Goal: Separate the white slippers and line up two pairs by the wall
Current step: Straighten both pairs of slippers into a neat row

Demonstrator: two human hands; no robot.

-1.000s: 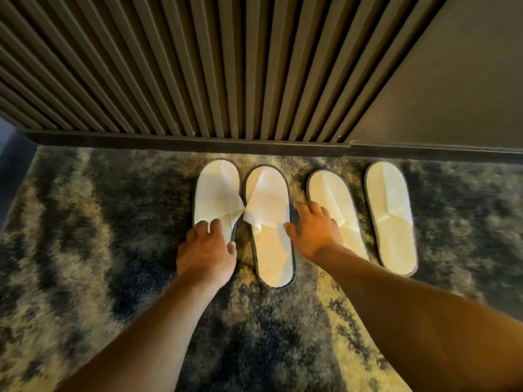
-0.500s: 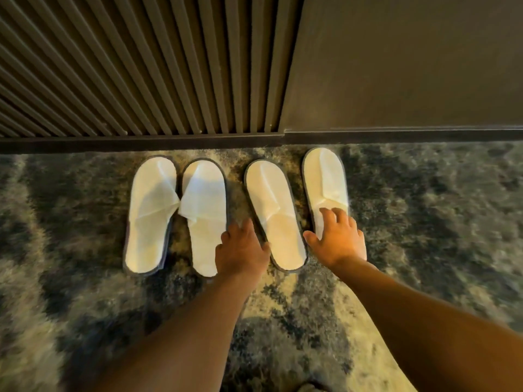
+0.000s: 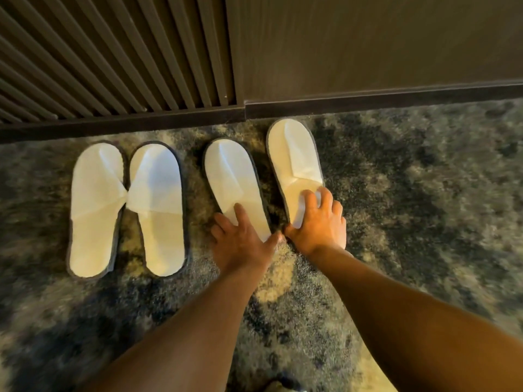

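Note:
Several white slippers lie in a row on the carpet, toes toward the wall. The left pair, a far-left slipper (image 3: pixel 94 207) and its partner (image 3: pixel 158 205), touch at their uppers. My left hand (image 3: pixel 243 239) lies flat on the heel of the third slipper (image 3: pixel 230 176), fingers spread. My right hand (image 3: pixel 319 222) grips the heel of the rightmost slipper (image 3: pixel 294 157), which sits closer to the wall than the third. Both heels are covered by my hands.
A dark baseboard (image 3: pixel 368 101) runs along the foot of the wall. Above it are vertical wooden slats (image 3: pixel 113 52) on the left and a plain brown panel (image 3: pixel 368 38) on the right. Mottled grey carpet (image 3: pixel 424 207) stretches to the right of the slippers.
Both hands left the left pair and shifted right. The left hand now rests on the third slipper and the right hand has closed on the rightmost one, which has moved nearer the wall.

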